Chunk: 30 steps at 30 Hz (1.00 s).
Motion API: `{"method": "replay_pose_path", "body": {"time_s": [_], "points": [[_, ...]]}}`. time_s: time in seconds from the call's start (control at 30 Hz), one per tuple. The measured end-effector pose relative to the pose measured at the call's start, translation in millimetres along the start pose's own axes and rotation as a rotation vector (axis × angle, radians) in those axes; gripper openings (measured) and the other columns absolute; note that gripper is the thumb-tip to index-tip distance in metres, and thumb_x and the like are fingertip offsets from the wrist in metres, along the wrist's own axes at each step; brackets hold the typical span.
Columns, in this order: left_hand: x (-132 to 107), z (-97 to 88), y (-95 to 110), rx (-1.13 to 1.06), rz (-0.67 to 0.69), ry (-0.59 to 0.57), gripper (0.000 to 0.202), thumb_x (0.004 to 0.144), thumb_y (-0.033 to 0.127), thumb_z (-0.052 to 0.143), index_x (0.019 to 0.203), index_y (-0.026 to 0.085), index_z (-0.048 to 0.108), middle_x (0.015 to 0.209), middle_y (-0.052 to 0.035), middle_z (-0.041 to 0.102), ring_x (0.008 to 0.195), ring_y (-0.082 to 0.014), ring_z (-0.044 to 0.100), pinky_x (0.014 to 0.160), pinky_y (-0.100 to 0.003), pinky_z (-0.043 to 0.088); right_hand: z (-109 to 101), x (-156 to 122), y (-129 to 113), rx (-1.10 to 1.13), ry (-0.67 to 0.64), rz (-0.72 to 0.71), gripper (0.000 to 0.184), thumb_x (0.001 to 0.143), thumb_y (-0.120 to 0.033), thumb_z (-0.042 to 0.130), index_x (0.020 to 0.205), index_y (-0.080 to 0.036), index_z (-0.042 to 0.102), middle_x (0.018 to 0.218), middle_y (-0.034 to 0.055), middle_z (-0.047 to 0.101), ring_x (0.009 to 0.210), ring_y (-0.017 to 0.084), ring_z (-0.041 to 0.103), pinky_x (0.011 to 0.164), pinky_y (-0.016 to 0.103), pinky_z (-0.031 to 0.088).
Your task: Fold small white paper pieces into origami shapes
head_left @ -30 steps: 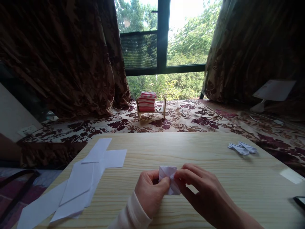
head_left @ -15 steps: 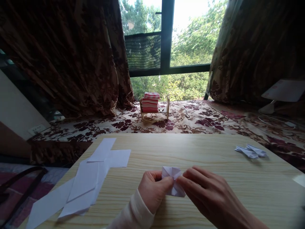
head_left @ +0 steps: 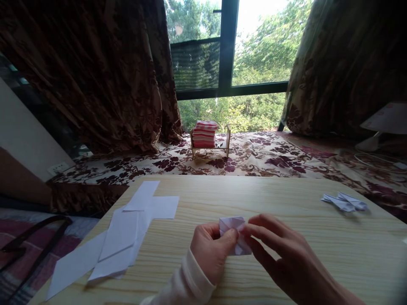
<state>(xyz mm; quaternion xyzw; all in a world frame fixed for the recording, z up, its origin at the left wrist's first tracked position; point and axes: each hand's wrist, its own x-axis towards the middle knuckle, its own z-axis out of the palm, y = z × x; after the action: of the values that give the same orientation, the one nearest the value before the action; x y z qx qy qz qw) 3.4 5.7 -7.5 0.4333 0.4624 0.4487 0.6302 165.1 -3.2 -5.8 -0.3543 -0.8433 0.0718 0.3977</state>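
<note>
A small piece of folded white paper [head_left: 233, 222] is held above the near middle of the wooden table. My left hand [head_left: 211, 250] is closed on its left side, the thumb pressed flat across the folds. At the paper's right edge, my right hand [head_left: 282, 254] has its fingertips on the paper, with thumb and index finger loosely bent. What lies behind the paper is hidden. To the left, several loose white paper sheets [head_left: 119, 235] overlap on the tabletop. Some folded paper pieces [head_left: 345, 202] rest near the right edge.
The pale wooden table [head_left: 254, 190] meets a ledge with a floral cloth [head_left: 254, 159]. On the ledge stands a small wooden rack [head_left: 228, 142] with a stack of red-and-white striped cloth [head_left: 204, 134]. A white lamp [head_left: 386, 118] stands at the right; curtains [head_left: 127, 84] flank the window.
The view has shifted slightly, so everything sits a little further right. My right fingers have spread somewhat at the paper's edge, and my left thumb still presses on the folds.
</note>
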Motion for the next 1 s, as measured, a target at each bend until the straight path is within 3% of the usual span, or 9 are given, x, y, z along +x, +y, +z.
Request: {"method": "replay_pose_path", "body": {"time_s": [0.13, 0.27, 0.37, 0.57, 0.83, 1.0], "points": [[-7, 5.2, 8, 0.217, 0.136, 0.079, 0.02, 0.068, 0.027, 0.061, 0.069, 0.01, 0.072, 0.06, -0.0039, 0.064, 0.063, -0.0175, 0.056, 0.058, -0.025, 0.044, 2, 1, -2, 0.101, 0.039, 0.259, 0.012, 0.09, -0.027, 0.048, 0.088, -0.021, 0.058, 0.079, 0.0025, 0.059, 0.069, 0.015, 0.056, 0.061, 0.025, 0.047], [-8, 6.2, 7, 0.347, 0.197, 0.107, 0.019, 0.07, 0.023, 0.055, 0.057, 0.012, 0.062, 0.06, -0.0035, 0.06, 0.063, -0.017, 0.054, 0.058, -0.027, 0.043, 3, 2, -4, 0.214, -0.098, 0.457, 0.03, 0.091, -0.036, 0.041, 0.072, -0.02, 0.057, 0.069, 0.0017, 0.059, 0.063, 0.015, 0.056, 0.057, 0.025, 0.045], [-8, 6.2, 5, 0.374, 0.221, 0.103, 0.019, 0.07, 0.022, 0.053, 0.053, 0.014, 0.056, 0.061, -0.0039, 0.059, 0.065, -0.0176, 0.053, 0.06, -0.028, 0.043, 4, 3, -6, 0.294, -0.122, 0.53, 0.029, 0.089, -0.038, 0.044, 0.072, -0.018, 0.058, 0.066, 0.0015, 0.058, 0.061, 0.015, 0.055, 0.055, 0.025, 0.044], [-8, 7.4, 6, 0.4, 0.223, 0.099, 0.019, 0.07, 0.023, 0.052, 0.053, 0.015, 0.053, 0.058, -0.0018, 0.052, 0.065, -0.0185, 0.052, 0.062, -0.029, 0.042, 6, 3, -9, 0.34, -0.109, 0.592, 0.029, 0.085, -0.04, 0.047, 0.068, -0.018, 0.054, 0.062, 0.0006, 0.056, 0.058, 0.014, 0.051, 0.053, 0.025, 0.042], [-9, 8.6, 6, 0.504, 0.257, 0.097, 0.019, 0.071, 0.02, 0.051, 0.057, 0.013, 0.061, 0.06, -0.0028, 0.055, 0.062, -0.0162, 0.048, 0.059, -0.027, 0.038, 11, -2, -9, 0.314, -0.113, 0.518, 0.029, 0.089, -0.035, 0.043, 0.067, -0.018, 0.05, 0.063, -0.0002, 0.051, 0.057, 0.013, 0.046, 0.053, 0.025, 0.038], [-9, 6.0, 7, 0.375, 0.18, 0.021, 0.019, 0.07, 0.024, 0.055, 0.064, 0.012, 0.068, 0.061, -0.0042, 0.061, 0.063, -0.0175, 0.053, 0.057, -0.026, 0.04, 2, 2, -10, 0.535, -0.18, 0.591, 0.028, 0.087, -0.039, 0.046, 0.071, -0.018, 0.053, 0.067, 0.0003, 0.052, 0.062, 0.013, 0.047, 0.054, 0.023, 0.04]]}}
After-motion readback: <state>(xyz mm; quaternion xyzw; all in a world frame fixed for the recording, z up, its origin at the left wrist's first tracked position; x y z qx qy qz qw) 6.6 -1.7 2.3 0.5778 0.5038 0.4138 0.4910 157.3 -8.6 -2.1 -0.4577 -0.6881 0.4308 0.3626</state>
